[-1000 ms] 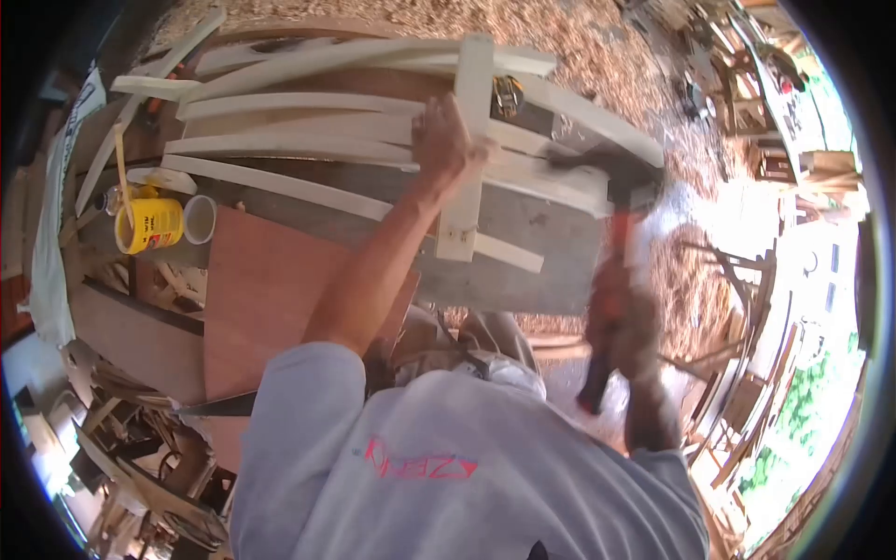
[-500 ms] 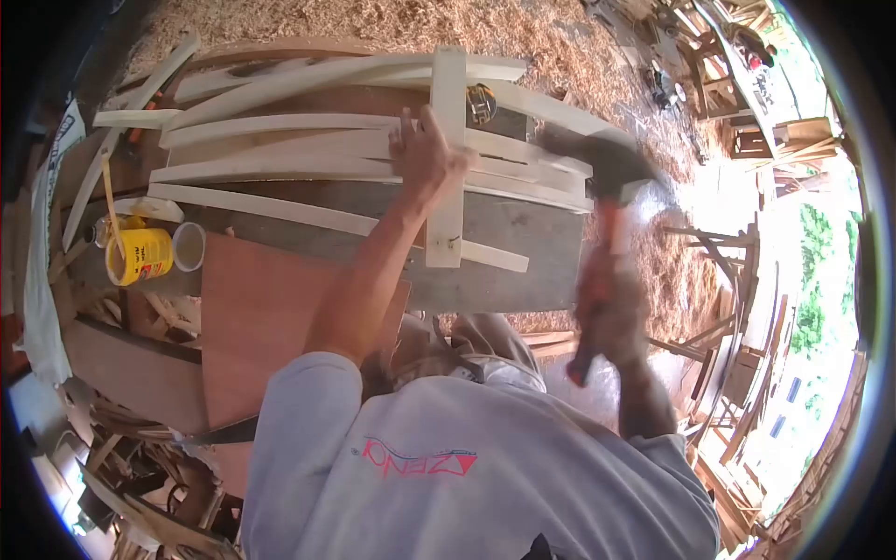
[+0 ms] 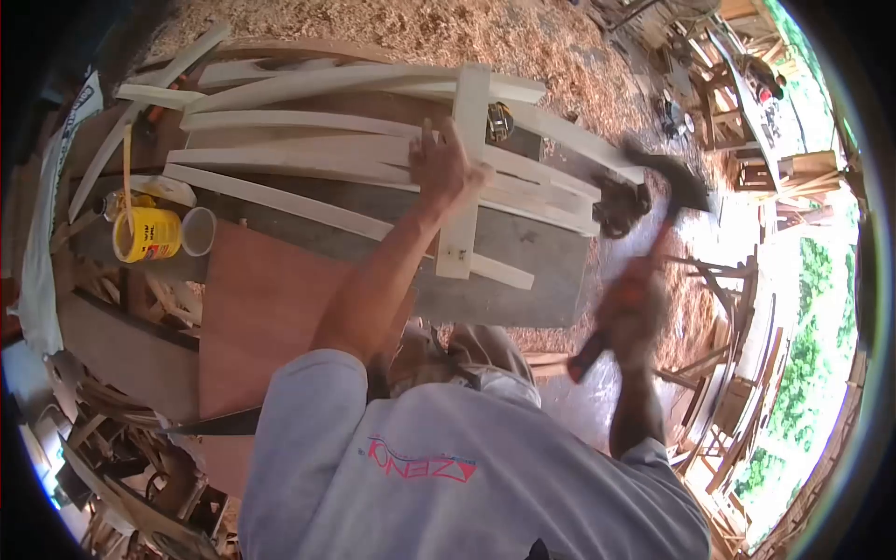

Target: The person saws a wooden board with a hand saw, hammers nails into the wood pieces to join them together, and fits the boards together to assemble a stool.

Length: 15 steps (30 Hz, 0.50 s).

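My left hand (image 3: 450,170) grips a pale wooden crosspiece (image 3: 474,107), with fingers at its left edge and the thumb at its right. The crosspiece lies across several long, curved wooden strips (image 3: 299,121). Small dark marks, possibly nail heads, show near its lower end. My right hand (image 3: 633,303), smeared by motion, is wrapped around the handle of a hammer (image 3: 665,233). The dark hammer head is raised to the right of the strips, apart from the wood. A tape measure (image 3: 500,121) sits beside the crosspiece, partly hidden by it.
On the left stand a yellow tub (image 3: 147,235) with a stick in it and a round white lid (image 3: 199,231). A reddish-brown sheet (image 3: 271,317) lies near my left arm, close to a handsaw blade (image 3: 219,425). Wood shavings (image 3: 373,33) cover the floor beyond the bench.
The hammer has moved right, away from the crosspiece, in my right hand. My left hand keeps its hold on the crosspiece. The whole view has shifted slightly.
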Motion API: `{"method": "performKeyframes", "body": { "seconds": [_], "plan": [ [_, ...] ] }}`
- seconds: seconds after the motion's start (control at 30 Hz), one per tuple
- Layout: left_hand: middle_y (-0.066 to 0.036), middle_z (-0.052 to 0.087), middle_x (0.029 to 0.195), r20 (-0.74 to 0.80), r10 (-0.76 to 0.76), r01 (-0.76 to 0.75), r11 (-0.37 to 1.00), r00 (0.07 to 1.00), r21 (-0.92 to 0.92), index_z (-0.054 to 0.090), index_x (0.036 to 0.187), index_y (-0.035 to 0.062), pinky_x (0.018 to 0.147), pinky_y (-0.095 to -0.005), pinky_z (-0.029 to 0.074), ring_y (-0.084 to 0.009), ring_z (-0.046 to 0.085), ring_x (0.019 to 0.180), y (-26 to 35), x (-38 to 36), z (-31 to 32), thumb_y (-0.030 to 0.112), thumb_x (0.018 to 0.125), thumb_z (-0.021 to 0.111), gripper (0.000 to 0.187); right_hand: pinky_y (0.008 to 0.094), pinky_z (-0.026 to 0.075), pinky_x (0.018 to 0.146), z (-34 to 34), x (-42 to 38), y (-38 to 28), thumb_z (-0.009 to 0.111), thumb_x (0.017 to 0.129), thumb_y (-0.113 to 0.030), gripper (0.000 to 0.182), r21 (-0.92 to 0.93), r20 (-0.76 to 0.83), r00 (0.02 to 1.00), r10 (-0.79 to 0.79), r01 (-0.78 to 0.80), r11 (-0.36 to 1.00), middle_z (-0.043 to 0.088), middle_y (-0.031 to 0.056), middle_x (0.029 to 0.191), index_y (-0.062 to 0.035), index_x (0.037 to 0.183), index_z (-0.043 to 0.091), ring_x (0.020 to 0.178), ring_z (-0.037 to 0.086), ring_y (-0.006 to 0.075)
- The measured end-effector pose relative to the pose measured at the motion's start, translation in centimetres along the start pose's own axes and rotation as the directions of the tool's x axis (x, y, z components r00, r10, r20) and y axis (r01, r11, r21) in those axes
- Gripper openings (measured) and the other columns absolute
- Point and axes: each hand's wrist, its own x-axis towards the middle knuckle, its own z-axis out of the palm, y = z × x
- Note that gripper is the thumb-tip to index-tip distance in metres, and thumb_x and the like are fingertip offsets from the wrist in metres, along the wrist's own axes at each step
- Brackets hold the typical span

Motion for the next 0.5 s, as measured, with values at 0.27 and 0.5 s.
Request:
{"method": "performKeyframes", "body": {
  "seconds": [0.27,0.5],
  "plan": [
    [-0.030,0.044,0.131,-0.012,-0.019,0.019,0.998,1.000,-0.068,0.034,0.134,-0.0029,0.108,-0.0594,0.020,-0.0455,0.026,0.135,-0.7,-0.7,1.3,0.033,0.064,0.075,0.089,0.0418,0.043,0.062,7.9,-3.8,1.8,0.037,0.101,-0.027,0.035,-0.383,0.440,0.819,0.368,-0.200,0.902,0.056,0.0163,0.075,0.0021,0.099,0.056,0.068,0.051,0.0299],
    [-0.032,0.045,0.132,0.017,-0.012,0.012,1.000,1.000,0.005,0.031,0.136,-0.0023,0.109,-0.0576,0.019,-0.0447,0.023,0.138,-0.2,-0.5,0.1,0.035,0.068,0.070,0.088,0.0255,0.036,0.041,0.8,-1.5,-7.3,0.050,0.093,-0.023,0.022,0.407,-0.102,0.995,-0.005,0.046,0.912,0.047,-0.0024,0.059,-0.0114,0.074,0.050,0.044,0.039,0.0091]
  ]
}}
